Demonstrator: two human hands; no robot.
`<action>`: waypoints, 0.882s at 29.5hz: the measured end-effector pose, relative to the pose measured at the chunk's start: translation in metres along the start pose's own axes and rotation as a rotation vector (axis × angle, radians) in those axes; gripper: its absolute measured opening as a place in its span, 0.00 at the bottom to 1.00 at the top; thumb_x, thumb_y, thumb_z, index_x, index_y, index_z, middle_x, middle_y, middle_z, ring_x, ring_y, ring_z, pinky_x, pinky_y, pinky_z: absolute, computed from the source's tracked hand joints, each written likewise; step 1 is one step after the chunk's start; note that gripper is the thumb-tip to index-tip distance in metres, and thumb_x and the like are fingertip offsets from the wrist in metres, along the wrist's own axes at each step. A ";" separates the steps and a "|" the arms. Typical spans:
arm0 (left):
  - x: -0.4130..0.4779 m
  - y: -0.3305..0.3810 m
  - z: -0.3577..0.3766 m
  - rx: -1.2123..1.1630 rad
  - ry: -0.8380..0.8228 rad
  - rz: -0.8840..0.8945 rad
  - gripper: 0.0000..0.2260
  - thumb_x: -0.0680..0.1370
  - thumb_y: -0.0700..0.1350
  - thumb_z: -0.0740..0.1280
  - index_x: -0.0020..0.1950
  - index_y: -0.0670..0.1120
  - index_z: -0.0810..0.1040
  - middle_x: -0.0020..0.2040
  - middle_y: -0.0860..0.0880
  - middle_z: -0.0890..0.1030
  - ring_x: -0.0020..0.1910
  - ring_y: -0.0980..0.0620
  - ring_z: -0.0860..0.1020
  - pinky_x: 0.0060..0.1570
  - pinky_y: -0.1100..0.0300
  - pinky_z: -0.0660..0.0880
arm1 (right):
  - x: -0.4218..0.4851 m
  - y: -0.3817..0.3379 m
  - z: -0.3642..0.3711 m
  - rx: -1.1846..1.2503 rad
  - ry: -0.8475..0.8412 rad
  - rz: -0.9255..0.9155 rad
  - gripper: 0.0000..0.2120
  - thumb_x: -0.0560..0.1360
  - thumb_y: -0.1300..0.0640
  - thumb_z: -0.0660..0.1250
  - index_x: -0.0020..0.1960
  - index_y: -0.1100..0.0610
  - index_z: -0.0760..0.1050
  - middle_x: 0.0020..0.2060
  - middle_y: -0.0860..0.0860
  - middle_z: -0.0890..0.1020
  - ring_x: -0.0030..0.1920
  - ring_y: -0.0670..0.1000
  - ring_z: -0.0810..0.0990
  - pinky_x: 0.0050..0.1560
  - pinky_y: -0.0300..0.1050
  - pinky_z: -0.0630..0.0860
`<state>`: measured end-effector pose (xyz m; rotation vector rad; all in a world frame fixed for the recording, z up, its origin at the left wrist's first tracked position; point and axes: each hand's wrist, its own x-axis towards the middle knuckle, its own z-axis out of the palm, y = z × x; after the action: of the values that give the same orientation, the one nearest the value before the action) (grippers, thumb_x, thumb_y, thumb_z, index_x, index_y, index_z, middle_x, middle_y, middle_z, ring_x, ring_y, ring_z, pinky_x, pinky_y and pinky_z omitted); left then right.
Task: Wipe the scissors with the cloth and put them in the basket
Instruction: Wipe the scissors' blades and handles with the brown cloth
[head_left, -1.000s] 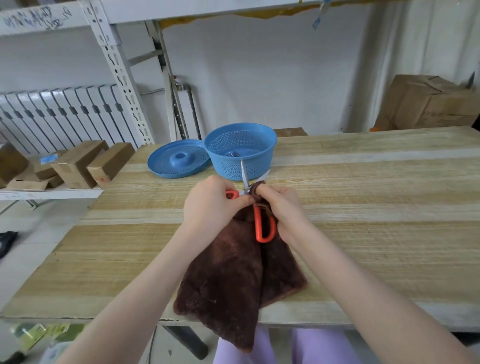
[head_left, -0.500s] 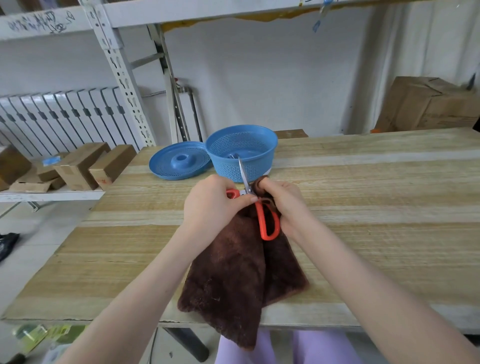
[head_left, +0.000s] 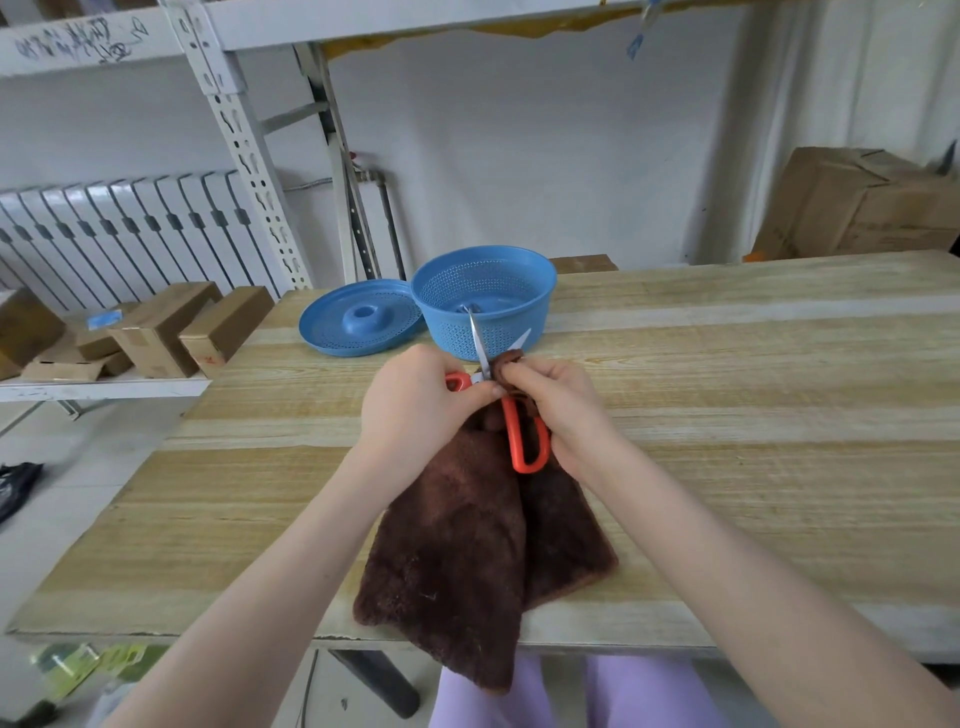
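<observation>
Orange-handled scissors (head_left: 524, 441) are held above the wooden table (head_left: 727, 415), blades spread and pointing away from me. My left hand (head_left: 415, 400) grips one orange handle. My right hand (head_left: 566, 410) pinches a fold of the brown plush cloth (head_left: 467, 545) around the right blade near the pivot. The rest of the cloth hangs down over the table's front edge. Just beyond the blade tips stands the blue perforated basket (head_left: 524, 291), with something small inside that I cannot make out.
A blue perforated lid (head_left: 358, 317) lies left of the basket. Cardboard boxes (head_left: 171, 332) sit on a low shelf at the left, and a large carton (head_left: 862, 202) stands at the back right. A metal rack upright (head_left: 239, 150) rises behind the table.
My right hand with the cloth has slid slightly up along the right blade. The scissors and left hand have hardly moved.
</observation>
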<state>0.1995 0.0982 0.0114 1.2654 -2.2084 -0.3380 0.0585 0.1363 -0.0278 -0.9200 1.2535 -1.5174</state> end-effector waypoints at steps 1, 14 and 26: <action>0.001 0.001 0.000 0.003 -0.001 0.004 0.26 0.69 0.58 0.74 0.25 0.47 0.61 0.21 0.52 0.60 0.23 0.53 0.61 0.25 0.57 0.55 | 0.002 -0.002 0.000 0.027 -0.022 0.001 0.08 0.75 0.61 0.69 0.39 0.57 0.85 0.39 0.58 0.84 0.45 0.56 0.82 0.57 0.57 0.77; 0.002 0.002 0.006 -0.009 0.006 -0.007 0.24 0.68 0.59 0.74 0.27 0.45 0.67 0.23 0.52 0.63 0.25 0.53 0.63 0.26 0.58 0.57 | -0.007 -0.001 0.002 0.005 0.145 -0.058 0.16 0.75 0.62 0.69 0.29 0.54 0.82 0.29 0.52 0.82 0.32 0.46 0.80 0.37 0.40 0.76; 0.004 -0.004 0.004 -0.027 -0.019 -0.005 0.25 0.68 0.59 0.75 0.24 0.47 0.64 0.19 0.52 0.65 0.22 0.55 0.66 0.25 0.60 0.56 | 0.001 -0.006 0.006 -0.034 0.074 0.058 0.14 0.75 0.67 0.67 0.33 0.57 0.82 0.33 0.55 0.84 0.38 0.51 0.82 0.53 0.51 0.78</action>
<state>0.1980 0.0921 0.0078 1.2591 -2.2098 -0.3820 0.0625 0.1337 -0.0212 -0.8495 1.3512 -1.5004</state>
